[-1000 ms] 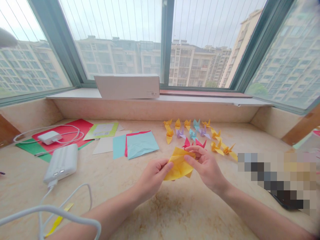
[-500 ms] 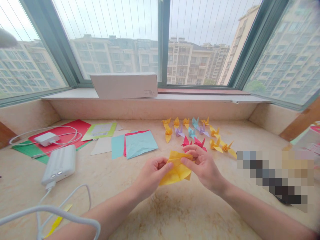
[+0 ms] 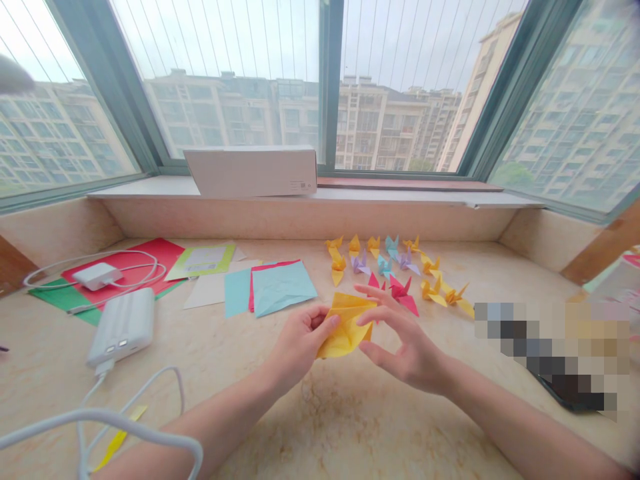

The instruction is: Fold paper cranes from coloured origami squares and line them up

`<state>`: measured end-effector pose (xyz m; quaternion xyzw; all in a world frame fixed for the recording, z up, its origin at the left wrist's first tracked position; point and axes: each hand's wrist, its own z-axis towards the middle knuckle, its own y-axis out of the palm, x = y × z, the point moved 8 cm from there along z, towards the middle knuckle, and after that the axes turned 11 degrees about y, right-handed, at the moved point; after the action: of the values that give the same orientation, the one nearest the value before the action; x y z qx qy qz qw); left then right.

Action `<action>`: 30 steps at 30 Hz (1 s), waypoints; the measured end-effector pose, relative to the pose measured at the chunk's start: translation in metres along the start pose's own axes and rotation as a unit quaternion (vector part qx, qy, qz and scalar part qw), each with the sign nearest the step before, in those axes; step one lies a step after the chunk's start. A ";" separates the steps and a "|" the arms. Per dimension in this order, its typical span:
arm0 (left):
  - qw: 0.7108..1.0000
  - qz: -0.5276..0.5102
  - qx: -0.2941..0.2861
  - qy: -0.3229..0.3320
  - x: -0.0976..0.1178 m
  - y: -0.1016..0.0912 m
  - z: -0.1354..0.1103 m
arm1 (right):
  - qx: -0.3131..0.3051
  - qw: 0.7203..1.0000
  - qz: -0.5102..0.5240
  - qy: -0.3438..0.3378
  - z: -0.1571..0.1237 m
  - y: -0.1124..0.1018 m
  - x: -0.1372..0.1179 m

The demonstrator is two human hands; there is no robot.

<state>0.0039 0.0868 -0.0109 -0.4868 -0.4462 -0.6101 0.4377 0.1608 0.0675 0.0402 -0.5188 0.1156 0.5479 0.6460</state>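
My left hand pinches the left side of a partly folded yellow paper and holds it just above the beige stone counter. Beside the paper's right edge is my right hand, its fingers spread, with a fingertip touching the paper. Behind the hands, several small folded paper cranes in yellow, blue, purple and red lie in rows on the counter.
Blue and red paper sheets lie left of centre, red and green sheets further left under a white charger. A white power bank with cable lies front left. A white box rests on the window sill. A blurred patch covers the right.
My right hand has let go of the yellow paper and spread its fingers. The left hand keeps its pinch and has lifted the paper slightly.
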 end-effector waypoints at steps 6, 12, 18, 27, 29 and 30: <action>1.000 0.007 -0.011 0.005 -0.001 -0.001 0.001 | -0.005 1.000 0.012 0.003 0.001 0.001 0.005; 0.999 -0.007 -0.031 0.016 0.003 0.005 -0.001 | -0.002 0.999 0.017 0.038 0.007 0.000 0.012; 0.998 -0.037 -0.018 0.043 0.004 0.003 0.001 | 0.002 0.999 -0.001 0.039 0.009 -0.004 0.021; 0.986 0.018 -0.037 0.160 0.033 0.007 -0.006 | 0.085 0.988 0.084 0.097 0.010 -0.017 0.038; 0.983 0.030 -0.051 0.176 0.034 0.008 -0.007 | 0.113 0.985 0.089 0.099 0.010 -0.021 0.039; 0.981 0.036 -0.053 0.181 0.033 0.008 -0.007 | 0.123 0.984 0.086 0.096 0.009 -0.022 0.039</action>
<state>0.0056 0.0753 0.0215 -0.4070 -0.3086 -0.6947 0.5065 0.1900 0.1009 0.0282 -0.4738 0.2879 0.5306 0.6412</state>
